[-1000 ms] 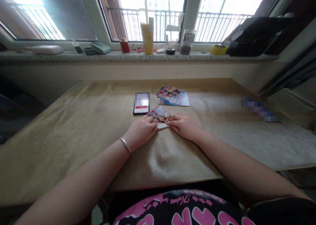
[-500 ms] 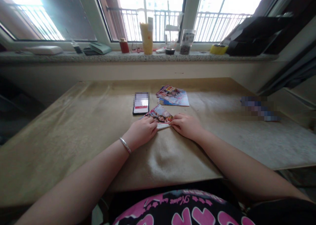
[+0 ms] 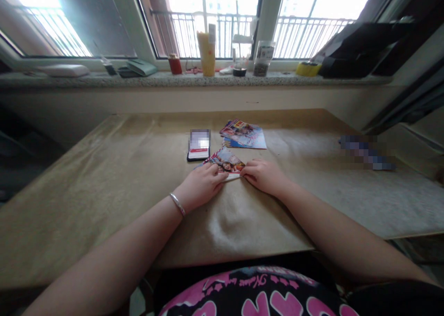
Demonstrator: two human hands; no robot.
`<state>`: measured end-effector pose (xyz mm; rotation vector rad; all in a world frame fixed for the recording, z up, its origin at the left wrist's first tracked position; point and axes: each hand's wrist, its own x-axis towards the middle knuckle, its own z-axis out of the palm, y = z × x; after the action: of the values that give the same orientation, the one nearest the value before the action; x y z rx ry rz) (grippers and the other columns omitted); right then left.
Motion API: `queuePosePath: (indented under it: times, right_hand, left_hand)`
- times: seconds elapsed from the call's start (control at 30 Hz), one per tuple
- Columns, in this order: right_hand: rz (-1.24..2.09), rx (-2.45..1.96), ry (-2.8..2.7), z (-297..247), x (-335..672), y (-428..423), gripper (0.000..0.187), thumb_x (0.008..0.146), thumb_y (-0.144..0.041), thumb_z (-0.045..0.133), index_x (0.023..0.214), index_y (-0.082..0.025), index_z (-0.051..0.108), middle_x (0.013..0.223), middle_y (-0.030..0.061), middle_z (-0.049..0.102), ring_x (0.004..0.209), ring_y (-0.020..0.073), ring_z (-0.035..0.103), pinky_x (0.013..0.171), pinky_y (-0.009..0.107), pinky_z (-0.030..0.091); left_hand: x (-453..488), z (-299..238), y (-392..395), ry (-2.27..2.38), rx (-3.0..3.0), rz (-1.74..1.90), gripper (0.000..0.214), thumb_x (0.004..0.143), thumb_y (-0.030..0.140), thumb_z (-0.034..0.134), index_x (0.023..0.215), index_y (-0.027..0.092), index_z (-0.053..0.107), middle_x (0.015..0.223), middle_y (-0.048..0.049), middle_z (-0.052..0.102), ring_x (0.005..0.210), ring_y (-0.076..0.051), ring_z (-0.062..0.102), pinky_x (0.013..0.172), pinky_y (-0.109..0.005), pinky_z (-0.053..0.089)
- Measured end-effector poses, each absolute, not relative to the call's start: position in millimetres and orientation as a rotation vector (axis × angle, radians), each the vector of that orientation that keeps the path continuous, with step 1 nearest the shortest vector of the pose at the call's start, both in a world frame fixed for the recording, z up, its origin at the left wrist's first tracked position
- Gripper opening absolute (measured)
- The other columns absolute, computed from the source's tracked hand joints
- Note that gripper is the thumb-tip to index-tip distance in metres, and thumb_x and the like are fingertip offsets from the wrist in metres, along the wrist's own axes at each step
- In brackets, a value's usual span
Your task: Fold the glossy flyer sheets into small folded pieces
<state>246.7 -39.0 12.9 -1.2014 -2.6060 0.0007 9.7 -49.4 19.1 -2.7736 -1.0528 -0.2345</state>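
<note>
A glossy printed sheet of paper, folded to a pointed shape with a white strip along its near edge, lies on the table between my hands. My left hand, with a silver bangle at the wrist, presses the left part down, fingers bent over it and thumb side along the near edge. At the right corner, my right hand pinches the paper between thumb and fingers. Part of the sheet is hidden under my left fingers. Just beyond lies a stack of similar printed sheets, slightly fanned.
A phone with a lit screen lies just beyond my left hand. Far right on the tan table cover is a blurred bluish item. On the stone windowsill stand a yellow cup, a red jar and yellow tape.
My left hand's thumb side has slid right along the paper's near edge, covering more of the white strip. The right hand stays at the corner, nearly unmoved.
</note>
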Motion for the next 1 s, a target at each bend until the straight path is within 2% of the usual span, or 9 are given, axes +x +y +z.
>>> queuePosePath:
  times: [0.13,0.3,0.73,1.0]
  right_hand:
    - [-0.023,-1.191,-2.626,13.2,245.2,-39.4,0.021,0.09,-0.02,0.05,0.092,-0.022,0.071,0.087,0.0048,0.067,0.086,0.018,0.058,0.074,0.027,0.038]
    - [-0.044,-1.225,-2.638,14.3,244.8,-40.8,0.021,0.09,-0.021,0.051,0.092,-0.023,0.071,0.088,0.0044,0.067,0.084,0.0171,0.058,0.07,0.026,0.037]
    - [-0.069,-1.17,-2.623,10.5,246.8,-39.3,0.021,0.089,-0.02,0.051,0.09,-0.022,0.071,0.087,0.0045,0.067,0.082,0.0163,0.058,0.069,0.026,0.038]
    - [-0.144,-0.889,-2.626,4.8,244.3,-37.1,0.023,0.089,-0.017,0.05,0.098,-0.022,0.071,0.094,0.0044,0.07,0.085,0.0176,0.056,0.072,0.028,0.042]
  left_hand:
    - [13.2,20.3,-50.3,-1.009,-2.814,-0.199,0.031,0.094,0.026,0.041,0.119,0.018,0.058,0.108,-0.011,0.057,0.104,-0.023,0.051,0.094,-0.039,0.044]
    - [14.6,25.5,-52.3,-0.967,-2.85,-0.112,0.039,0.093,0.035,0.044,0.124,0.012,0.053,0.113,-0.0132,0.056,0.109,-0.027,0.048,0.096,-0.04,0.042]
    - [12.6,23.9,-51.6,-0.945,-2.844,-0.128,0.043,0.094,0.038,0.041,0.131,0.017,0.049,0.111,-0.0112,0.055,0.103,-0.026,0.047,0.093,-0.039,0.04]
    - [12.1,28.6,-51.4,-0.916,-2.889,-0.11,0.043,0.093,0.035,0.044,0.133,0.02,0.047,0.11,-0.011,0.055,0.103,-0.025,0.047,0.093,-0.039,0.04]
